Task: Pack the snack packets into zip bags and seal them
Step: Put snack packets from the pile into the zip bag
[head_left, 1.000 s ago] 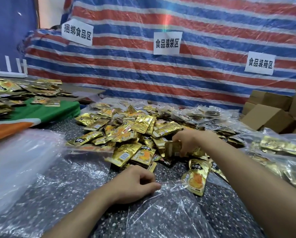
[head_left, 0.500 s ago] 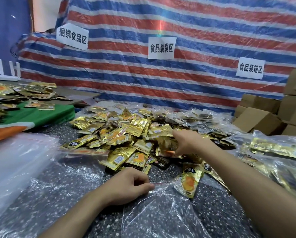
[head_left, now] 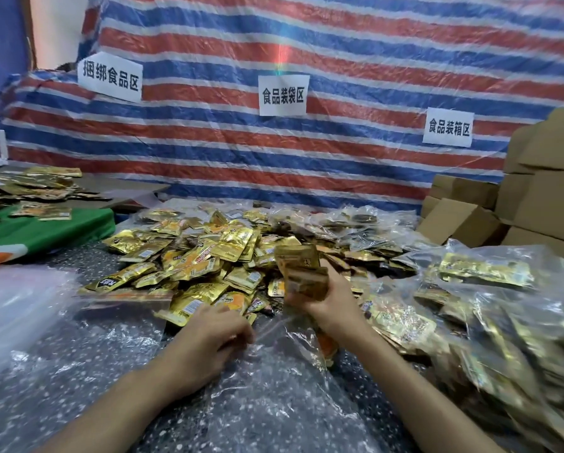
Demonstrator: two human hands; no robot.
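A heap of gold snack packets (head_left: 208,256) covers the middle of the speckled table. My right hand (head_left: 331,300) grips a small bunch of gold packets (head_left: 302,273) and holds them up just above the mouth of a clear zip bag (head_left: 274,371) lying flat in front of me. My left hand (head_left: 213,338) pinches the bag's upper edge near its opening. One packet (head_left: 326,348) lies partly under my right wrist, at the bag's right edge.
Filled clear bags of packets (head_left: 490,322) pile up at the right. Cardboard boxes (head_left: 535,197) stack behind them. Empty clear bags (head_left: 15,308) lie at the left, beside a green cloth (head_left: 45,230) with more packets. A striped tarp (head_left: 339,152) with paper signs hangs behind.
My right hand has lifted a bunch of packets off the heap and drawn them back toward the bag's mouth. My left hand has stayed on the bag's edge.
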